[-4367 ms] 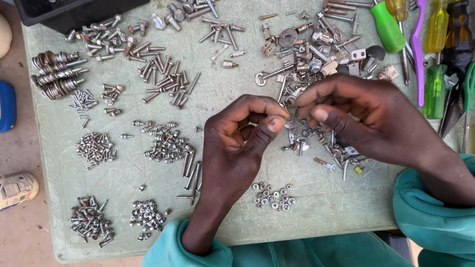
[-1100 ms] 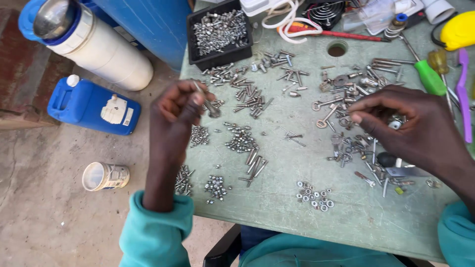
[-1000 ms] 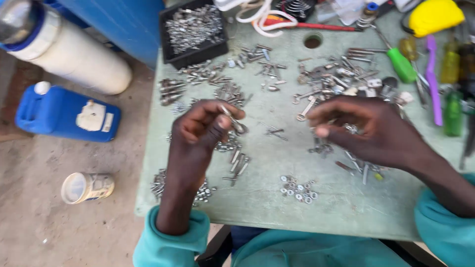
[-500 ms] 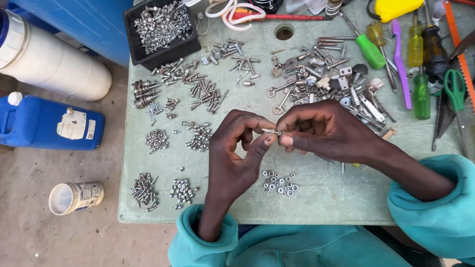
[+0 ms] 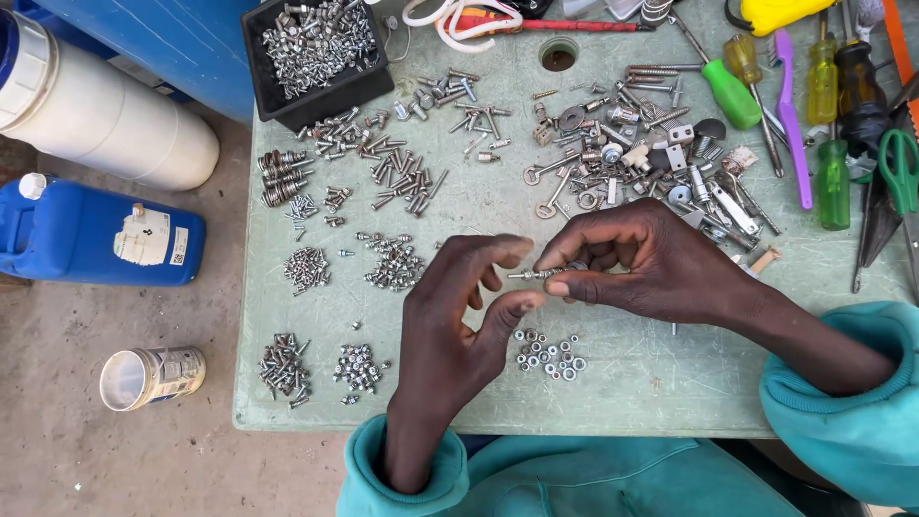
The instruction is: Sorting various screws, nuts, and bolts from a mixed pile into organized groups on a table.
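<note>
Both hands meet over the middle of a pale green table [image 5: 651, 383]. My right hand [image 5: 651, 263] pinches a small metal bolt [image 5: 534, 275] between thumb and forefinger, its free end pointing left. The fingertips of my left hand [image 5: 459, 316] close around that free end, thumb below and forefinger above. Just beneath the hands lies a small cluster of nuts [image 5: 550, 351]. Sorted piles of screws [image 5: 392, 263] lie to the left of my left hand.
A black tray of screws [image 5: 316, 48] sits at the table's far left corner. A mixed heap of bolts and keys [image 5: 641, 153] lies behind my right hand, with screwdrivers [image 5: 833, 115] and scissors [image 5: 895, 182] at the right. On the ground stand a blue jug [image 5: 96, 235], a white container [image 5: 96, 105] and a tin can [image 5: 153, 375].
My left hand went out to the screw piles on the left and came back. Both hands now hold the bolt together; the view has swung back over the table.
</note>
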